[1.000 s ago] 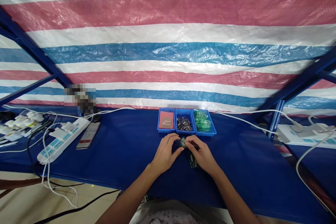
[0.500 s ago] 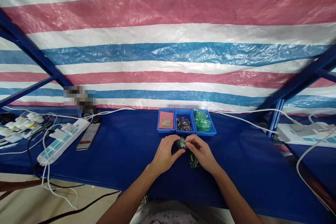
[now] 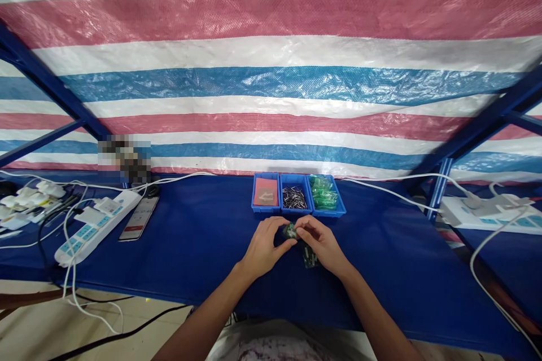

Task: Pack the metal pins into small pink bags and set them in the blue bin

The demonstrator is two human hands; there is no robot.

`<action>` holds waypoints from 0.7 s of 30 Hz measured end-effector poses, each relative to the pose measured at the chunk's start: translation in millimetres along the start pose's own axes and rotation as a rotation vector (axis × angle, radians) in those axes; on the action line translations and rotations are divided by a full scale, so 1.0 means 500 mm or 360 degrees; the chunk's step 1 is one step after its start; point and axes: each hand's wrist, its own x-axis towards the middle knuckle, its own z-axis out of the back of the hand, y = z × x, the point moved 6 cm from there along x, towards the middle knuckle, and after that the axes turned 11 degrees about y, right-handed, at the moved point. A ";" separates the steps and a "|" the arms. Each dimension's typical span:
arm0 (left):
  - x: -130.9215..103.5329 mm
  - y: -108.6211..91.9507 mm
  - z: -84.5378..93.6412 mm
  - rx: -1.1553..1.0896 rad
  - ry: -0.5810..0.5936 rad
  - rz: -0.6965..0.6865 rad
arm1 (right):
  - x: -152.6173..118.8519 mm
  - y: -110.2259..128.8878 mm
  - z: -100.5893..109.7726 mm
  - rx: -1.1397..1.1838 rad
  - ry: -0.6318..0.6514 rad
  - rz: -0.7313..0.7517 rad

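Between my two hands is a small green plastic packet (image 3: 290,230) with pale marks on it. My left hand (image 3: 263,245) grips its left side between thumb and fingers. On the other side my right hand (image 3: 319,241) pinches its edge, fingers curled. A second dark green packet (image 3: 310,256) lies on the table below my right hand, partly covered by it. Just beyond the hands stand three blue bins: one with pink cards (image 3: 266,192), one with thin metal pieces (image 3: 294,198) like nails or pins, and one with green plastic packets (image 3: 324,192).
Left on the blue table (image 3: 190,237) are a phone (image 3: 139,218) and a white power strip (image 3: 95,229) with plugs and cords. Another power strip (image 3: 491,216) sits at the right. A striped tarp (image 3: 271,84) hangs behind, between blue metal posts (image 3: 440,180).
The view has shifted slightly. Both hands stay on the small packet in nearly the same pose, and the second packet still lies under my right hand.
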 end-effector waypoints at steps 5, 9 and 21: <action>0.001 -0.002 0.000 0.0018 0.0018 0.0024 | -0.001 -0.009 -0.002 0.0063 -0.0003 -0.0019; 0.002 -0.005 0.003 0.0026 0.0038 0.0053 | -0.001 -0.016 -0.005 0.0139 -0.0005 -0.0039; 0.004 0.002 0.001 0.0040 0.0047 0.0164 | 0.001 -0.026 -0.009 0.0347 0.0024 -0.0082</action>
